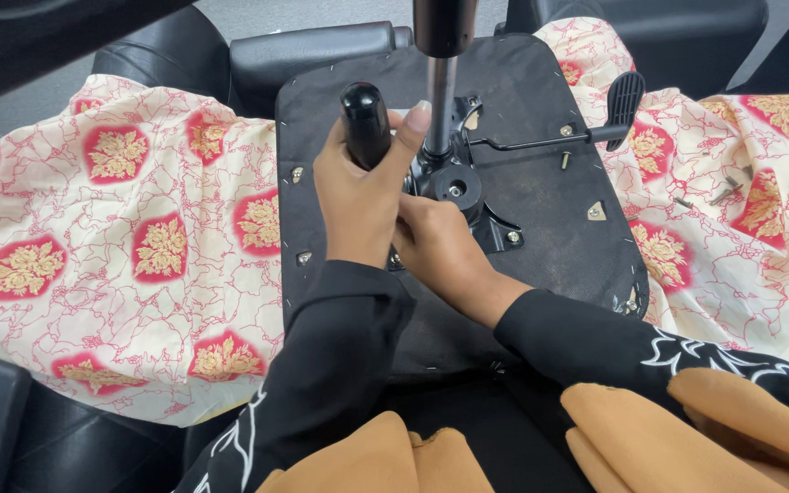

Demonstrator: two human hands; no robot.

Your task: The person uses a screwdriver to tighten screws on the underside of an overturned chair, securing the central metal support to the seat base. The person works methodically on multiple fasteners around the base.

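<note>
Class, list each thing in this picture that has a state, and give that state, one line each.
Seat base: upside down on the patterned cloth.
Screwdriver: upright, gripped by the left hand.
Right hand: at the metal mechanism.
Lever: attached, sticking out sideways.
Loose screws: lying on cloth.

Tool handle [365, 123] in my left hand [358, 205]: glossy black. Seat underside [541, 246] beneath my right hand [436, 242]: matte black. Metal column [440, 105] beside thumb: silver. Cloth [139, 265] left of hands: cream, red line tracery, red patches with gold flowers. My sleeves [340, 365]: black, white line design.
</note>
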